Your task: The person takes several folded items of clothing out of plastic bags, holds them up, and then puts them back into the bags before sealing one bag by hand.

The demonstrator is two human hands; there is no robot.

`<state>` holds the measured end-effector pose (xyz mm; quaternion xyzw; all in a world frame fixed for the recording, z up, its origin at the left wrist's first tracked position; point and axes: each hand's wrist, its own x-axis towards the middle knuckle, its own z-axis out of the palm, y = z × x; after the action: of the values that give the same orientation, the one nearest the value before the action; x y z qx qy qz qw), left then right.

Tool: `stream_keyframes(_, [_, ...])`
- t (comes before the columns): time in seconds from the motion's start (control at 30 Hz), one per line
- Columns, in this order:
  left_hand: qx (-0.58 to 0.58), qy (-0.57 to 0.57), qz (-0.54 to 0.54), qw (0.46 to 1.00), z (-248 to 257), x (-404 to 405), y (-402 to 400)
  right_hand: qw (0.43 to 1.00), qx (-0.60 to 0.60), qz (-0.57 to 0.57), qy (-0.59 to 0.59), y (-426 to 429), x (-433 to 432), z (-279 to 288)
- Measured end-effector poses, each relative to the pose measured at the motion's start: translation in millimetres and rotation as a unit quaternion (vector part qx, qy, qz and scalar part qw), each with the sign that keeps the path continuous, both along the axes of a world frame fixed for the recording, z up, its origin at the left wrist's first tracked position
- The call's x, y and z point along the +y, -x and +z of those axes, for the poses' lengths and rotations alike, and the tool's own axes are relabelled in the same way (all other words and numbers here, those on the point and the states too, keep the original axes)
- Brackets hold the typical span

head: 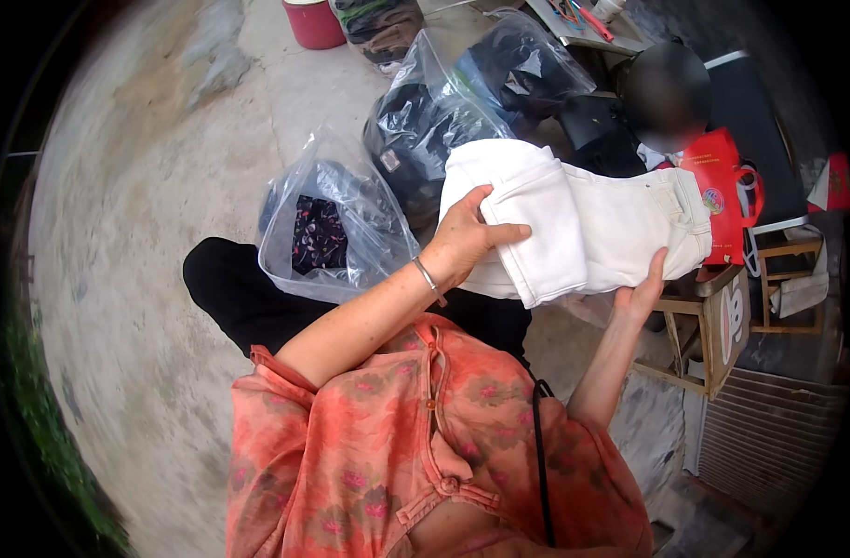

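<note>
A folded pair of white trousers (pixel 606 223) lies across both my hands, above my lap. My left hand (pixel 466 234) grips the folded leg end, its thumb on top of the cloth. At the waistband end, my right hand (pixel 641 286) holds from below, with the thumb up along the near edge and the other fingers hidden under the fabric. A clear plastic bag (pixel 369 258) stands by my knee, holding a dark patterned cloth (pixel 319 234) and blue clothing. Just past the trousers is another clear bag (pixel 425 132) filled with dark clothes.
A red paper bag (pixel 718 202) stands on a wooden stool (pixel 711 335) at the right. Further bagged clothes (pixel 529 66) and a red bucket (pixel 314 24) are at the back. A table (pixel 606 31) carries small items at the top right. A blurred person's head (pixel 665 94) is nearby.
</note>
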<state>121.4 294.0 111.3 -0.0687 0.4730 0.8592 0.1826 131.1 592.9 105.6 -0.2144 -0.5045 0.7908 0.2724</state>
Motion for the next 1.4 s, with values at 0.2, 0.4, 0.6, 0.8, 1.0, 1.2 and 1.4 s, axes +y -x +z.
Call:
stream_keyframes(0.2, [0.029, -0.043, 0.028, 0.998, 43, -56, 34, 0.999, 0.048, -0.009, 0.003, -1, 15, 2])
stream_keyframes(0.4, [0.123, 0.064, 0.187, 0.972, 92, -162, 46, 0.995, 0.082, -0.03, -0.041, -3, 46, 34])
stream_keyframes(0.6, [0.143, 0.15, 0.229, 0.951, 94, -235, 20, 0.995, 0.081, -0.029, -0.055, -11, 93, 50])
stream_keyframes(0.8, [0.112, 0.303, 0.159, 0.933, 73, -260, 20, 0.998, 0.058, -0.016, -0.02, -14, 86, 24])
stream_keyframes(1.0, [0.052, 0.147, 0.192, 0.969, 83, -262, 8, 0.998, 0.051, -0.016, 0.04, -18, 61, 10])
stream_keyframes(1.2, [0.073, 0.002, 0.319, 0.945, 130, -243, -9, 0.994, 0.081, 0.015, 0.072, -24, 39, 6])
stream_keyframes(1.4, [0.105, -0.015, 0.333, 0.937, 163, -230, -4, 0.986, 0.108, 0.057, 0.109, -27, 8, 5])
